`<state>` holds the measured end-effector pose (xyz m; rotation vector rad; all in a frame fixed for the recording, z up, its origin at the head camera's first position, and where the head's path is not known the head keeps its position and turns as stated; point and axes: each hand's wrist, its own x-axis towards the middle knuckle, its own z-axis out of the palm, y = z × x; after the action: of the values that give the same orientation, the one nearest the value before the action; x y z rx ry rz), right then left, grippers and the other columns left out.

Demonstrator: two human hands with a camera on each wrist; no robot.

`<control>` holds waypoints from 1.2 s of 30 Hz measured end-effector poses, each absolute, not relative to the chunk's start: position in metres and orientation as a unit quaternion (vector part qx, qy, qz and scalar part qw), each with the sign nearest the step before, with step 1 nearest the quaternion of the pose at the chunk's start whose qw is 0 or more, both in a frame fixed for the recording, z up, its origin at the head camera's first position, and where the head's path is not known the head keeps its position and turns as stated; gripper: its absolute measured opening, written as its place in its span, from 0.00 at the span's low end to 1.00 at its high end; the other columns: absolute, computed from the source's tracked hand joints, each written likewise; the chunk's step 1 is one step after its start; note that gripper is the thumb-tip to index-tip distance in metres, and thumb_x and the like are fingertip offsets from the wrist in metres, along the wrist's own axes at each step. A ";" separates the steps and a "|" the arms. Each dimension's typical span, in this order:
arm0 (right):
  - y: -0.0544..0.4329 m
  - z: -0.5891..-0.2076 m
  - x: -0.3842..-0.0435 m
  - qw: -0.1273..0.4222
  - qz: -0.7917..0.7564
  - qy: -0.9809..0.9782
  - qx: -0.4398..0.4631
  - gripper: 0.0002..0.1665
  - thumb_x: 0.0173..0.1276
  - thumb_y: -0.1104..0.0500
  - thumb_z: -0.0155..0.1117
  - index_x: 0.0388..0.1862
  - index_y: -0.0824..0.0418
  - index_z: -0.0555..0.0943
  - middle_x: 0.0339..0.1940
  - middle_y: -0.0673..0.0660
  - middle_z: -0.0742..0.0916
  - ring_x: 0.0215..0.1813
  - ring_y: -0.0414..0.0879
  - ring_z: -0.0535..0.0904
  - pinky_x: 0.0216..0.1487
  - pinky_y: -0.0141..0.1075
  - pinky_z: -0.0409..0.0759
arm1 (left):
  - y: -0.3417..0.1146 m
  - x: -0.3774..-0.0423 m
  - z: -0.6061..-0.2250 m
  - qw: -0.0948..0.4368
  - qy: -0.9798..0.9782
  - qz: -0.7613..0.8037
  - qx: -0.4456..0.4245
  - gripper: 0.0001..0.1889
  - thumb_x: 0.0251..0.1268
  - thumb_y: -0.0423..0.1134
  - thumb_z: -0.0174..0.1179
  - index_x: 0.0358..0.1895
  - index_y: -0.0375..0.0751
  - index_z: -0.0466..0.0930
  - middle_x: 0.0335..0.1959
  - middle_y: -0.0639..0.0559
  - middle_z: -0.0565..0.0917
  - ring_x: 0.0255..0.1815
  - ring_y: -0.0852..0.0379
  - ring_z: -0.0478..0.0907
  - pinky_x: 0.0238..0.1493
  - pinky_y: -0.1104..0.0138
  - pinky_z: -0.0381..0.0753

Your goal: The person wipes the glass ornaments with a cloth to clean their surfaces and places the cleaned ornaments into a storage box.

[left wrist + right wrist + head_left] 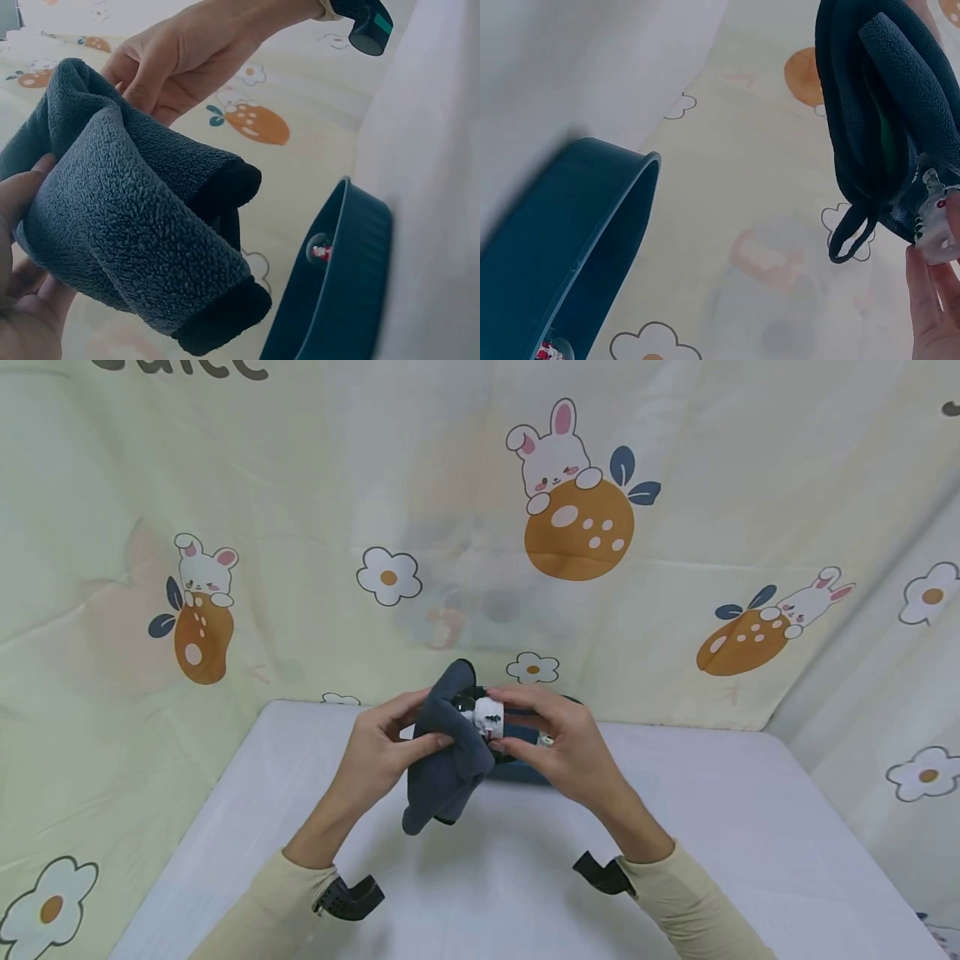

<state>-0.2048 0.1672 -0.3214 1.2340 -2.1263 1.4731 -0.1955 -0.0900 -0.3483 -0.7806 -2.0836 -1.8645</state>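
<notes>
Just above the table, my left hand point(375, 756) grips a folded dark grey-blue towel point(442, 772) with black edging. My right hand point(573, 747) pinches the white base of a small snow globe point(491, 718) that lies sideways, its clear dome against the towel. Green and red details show on the globe in the right wrist view, where a loop hangs from the towel point(889, 112). From the left wrist, the towel point(142, 217) hides the globe, and the fingers of my left hand point(34, 315) curl around the cloth.
Behind the hands, a dark blue basin point(517, 774) stands on the white-covered table point(712, 827). Inside it is another snow globe with a red and white figure point(320, 252). A cream curtain with rabbit prints point(315, 568) hangs at the table's back edge.
</notes>
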 end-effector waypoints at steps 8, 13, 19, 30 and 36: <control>0.168 -0.322 -0.206 0.183 0.459 -0.748 0.442 0.34 0.54 0.78 0.75 0.61 0.62 0.81 0.65 0.58 0.82 0.68 0.50 0.77 0.59 0.43 0.83 | -0.090 -0.197 -0.347 0.106 -0.719 -0.638 -0.255 0.27 0.60 0.31 0.73 0.65 0.44 0.81 0.59 0.50 0.85 0.57 0.55 0.83 0.56 0.64 0.84; 0.168 -0.321 -0.206 0.214 0.435 -0.748 0.453 0.35 0.52 0.78 0.76 0.61 0.62 0.81 0.64 0.59 0.82 0.67 0.50 0.78 0.57 0.43 0.84 | -0.090 -0.197 -0.346 0.099 -0.718 -0.642 -0.250 0.27 0.61 0.32 0.72 0.65 0.45 0.81 0.59 0.51 0.85 0.59 0.55 0.82 0.62 0.62 0.81; 0.167 -0.320 -0.205 0.198 0.457 -0.742 0.450 0.36 0.52 0.77 0.77 0.63 0.67 0.81 0.63 0.61 0.83 0.66 0.51 0.79 0.57 0.39 0.84 | -0.090 -0.197 -0.346 0.101 -0.709 -0.645 -0.266 0.27 0.60 0.29 0.72 0.65 0.44 0.81 0.57 0.49 0.86 0.56 0.53 0.83 0.56 0.62 0.85; 0.168 -0.319 -0.201 0.140 0.508 -0.744 0.412 0.36 0.58 0.72 0.76 0.66 0.64 0.78 0.57 0.58 0.84 0.57 0.48 0.84 0.53 0.38 0.86 | -0.088 -0.196 -0.347 0.117 -0.683 -0.653 -0.305 0.28 0.58 0.25 0.71 0.64 0.40 0.81 0.58 0.45 0.85 0.56 0.51 0.82 0.48 0.60 0.88; 0.167 -0.319 -0.200 0.137 0.504 -0.755 0.397 0.31 0.63 0.70 0.73 0.66 0.67 0.78 0.55 0.58 0.86 0.55 0.47 0.85 0.50 0.38 0.87 | -0.088 -0.195 -0.348 0.135 -0.681 -0.643 -0.324 0.28 0.57 0.24 0.72 0.63 0.37 0.80 0.56 0.43 0.84 0.52 0.50 0.83 0.45 0.58 0.89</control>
<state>-0.1998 0.1666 -0.3186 1.1491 -2.1842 1.4602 -0.1947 -0.0879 -0.3479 -0.9380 -1.9726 -1.8617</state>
